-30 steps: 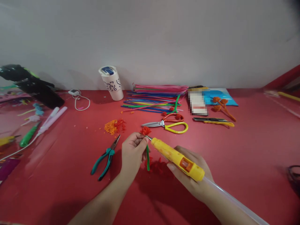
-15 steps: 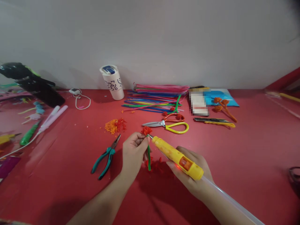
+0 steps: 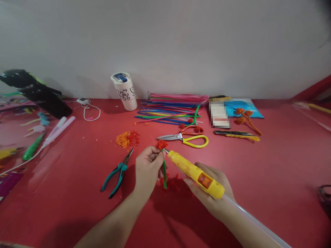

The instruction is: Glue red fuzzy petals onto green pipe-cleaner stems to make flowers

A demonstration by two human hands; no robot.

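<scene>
Red flower head (image 3: 161, 144), head view: sits atop a green stem (image 3: 164, 174), above the middle of a red table (image 3: 85, 203).

Left hand (image 3: 147, 167): fingers and thumb are pinched together on the stem just below the flower head.

Right hand (image 3: 207, 200): is wrapped around a yellow glue gun (image 3: 190, 168); the metal nozzle (image 3: 166, 150) points at the base of the flower head, by the left thumb; whether it touches cannot be told. A translucent rod (image 3: 254, 222) extends from the rear.

Red pieces (image 3: 177, 182): lie on the table, between the hands.

Pliers (image 3: 121, 167), teal handles: lie left of the left hand, jaws slightly parted.

Scissors (image 3: 178, 136), one red and one yellow handle: lie just beyond the flower head.

Orange and red crumbs (image 3: 123, 139): heaped beyond the pliers.

Fuzzy sticks (image 3: 170, 106), many colours: stacked near the wall (image 3: 165, 44).

White tumbler (image 3: 125, 93), blue-lidded: stands left of the stack.

Cutter (image 3: 232, 132): lies right of the scissors.
</scene>
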